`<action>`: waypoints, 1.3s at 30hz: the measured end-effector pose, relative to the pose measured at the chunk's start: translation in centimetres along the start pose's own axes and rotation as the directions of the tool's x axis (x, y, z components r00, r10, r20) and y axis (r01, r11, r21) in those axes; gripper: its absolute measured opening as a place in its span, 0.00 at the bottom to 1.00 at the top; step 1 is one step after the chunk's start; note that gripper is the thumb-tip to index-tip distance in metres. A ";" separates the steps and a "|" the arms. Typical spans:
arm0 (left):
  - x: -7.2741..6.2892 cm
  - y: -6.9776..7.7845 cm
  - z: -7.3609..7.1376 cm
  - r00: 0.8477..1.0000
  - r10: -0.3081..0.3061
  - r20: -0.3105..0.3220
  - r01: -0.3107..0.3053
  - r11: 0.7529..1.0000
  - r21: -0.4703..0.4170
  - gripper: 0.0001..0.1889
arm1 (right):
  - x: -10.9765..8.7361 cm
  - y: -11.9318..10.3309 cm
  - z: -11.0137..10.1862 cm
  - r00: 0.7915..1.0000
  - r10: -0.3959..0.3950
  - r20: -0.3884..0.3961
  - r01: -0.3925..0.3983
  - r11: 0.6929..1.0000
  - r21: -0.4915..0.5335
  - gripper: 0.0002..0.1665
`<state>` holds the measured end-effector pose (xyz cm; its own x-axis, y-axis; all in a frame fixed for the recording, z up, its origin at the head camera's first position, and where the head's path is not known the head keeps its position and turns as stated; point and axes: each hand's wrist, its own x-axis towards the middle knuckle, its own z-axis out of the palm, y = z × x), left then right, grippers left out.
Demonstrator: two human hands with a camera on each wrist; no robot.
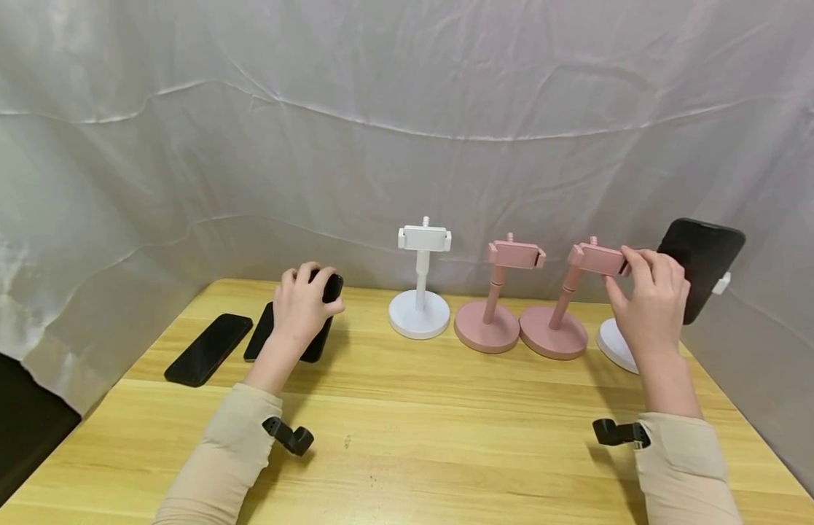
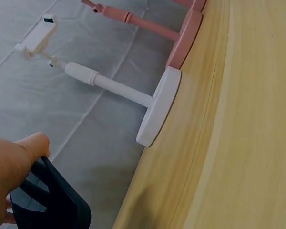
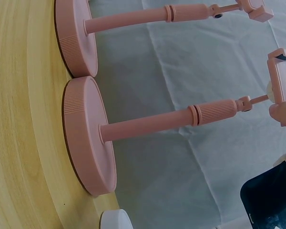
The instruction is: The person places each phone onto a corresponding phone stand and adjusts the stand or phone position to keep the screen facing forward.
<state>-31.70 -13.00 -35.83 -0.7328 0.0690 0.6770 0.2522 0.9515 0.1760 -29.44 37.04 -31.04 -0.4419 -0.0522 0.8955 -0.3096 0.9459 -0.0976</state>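
My left hand [image 1: 298,302] grips a black smartphone [image 1: 318,341] by its edges, the phone tilted up over the table. Part of that phone [image 2: 69,202] also shows in the left wrist view, with the thumb on its edge. Over on the right, my right hand [image 1: 652,299] pinches the right end of the clamp [image 1: 600,259] on a pink phone stand [image 1: 554,334]. The stand's upright pole [image 3: 148,126] and round base are plain in the right wrist view, where most of the hand is cut off. The pink clamp holds no phone.
Two black phones lie flat: one [image 1: 208,350] at far left, another [image 1: 261,332] partly behind my left arm. A white stand [image 1: 420,315] and second pink stand [image 1: 487,328] stand mid-table. At right, another white stand [image 1: 615,343] holds a black phone [image 1: 708,266]. Grey cloth [image 1: 407,87] hangs behind.
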 end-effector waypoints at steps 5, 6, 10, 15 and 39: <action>0.1 0.2 -0.1 0.998 0.031 -0.053 -0.031 1.000 0.004 0.24 | 0.0 -0.1 0.1 1.000 0.006 -0.017 -0.006 1.000 0.007 0.27; 0.1 0.3 -0.1 0.997 0.039 -0.067 -0.039 0.999 0.008 0.24 | 0.0 -0.1 0.1 1.000 0.007 -0.021 -0.007 1.000 0.008 0.27; 0.3 0.4 -0.3 0.989 0.077 -0.124 -0.075 0.997 0.020 0.23 | 0.0 -0.3 0.2 0.999 0.020 -0.051 -0.019 1.000 0.021 0.27; 0.4 0.7 -0.7 0.980 0.109 -0.169 -0.105 0.994 0.032 0.23 | 0.0 -0.3 0.2 0.999 0.020 -0.042 -0.019 1.000 0.017 0.27; 0.9 2.7 -2.4 0.911 0.225 -0.346 -0.212 0.974 0.074 0.24 | 0.0 -0.2 0.2 0.999 0.006 -0.045 -0.006 1.000 0.013 0.27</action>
<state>-30.22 -11.06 -33.04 -0.3917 0.1729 0.9037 0.3545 0.9347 -0.0252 -29.58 36.79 -31.10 -0.4057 -0.0320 0.9134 -0.3178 0.9420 -0.1081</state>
